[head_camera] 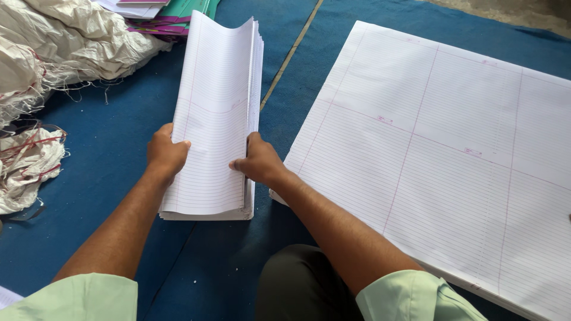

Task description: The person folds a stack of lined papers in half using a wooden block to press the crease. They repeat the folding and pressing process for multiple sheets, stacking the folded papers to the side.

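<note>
head view: both hands (168, 153) (257, 161) around folded ruled paper stack (219, 119)

A folded stack of ruled paper (217, 119) lies at centre on the floor mat (107, 160). The left hand (166, 153) grips its edge at 9 o'clock; the right hand (259, 160) grips its edge at 3 o'clock. A pile of large ruled sheets (440, 154) lies at 3 o'clock of the stack, just beside it. Woven sacks (53, 53) lie at 10 o'clock, well apart. Notebook covers (172, 15) lie at 11 o'clock, behind the stack, touching the sacks.
</note>
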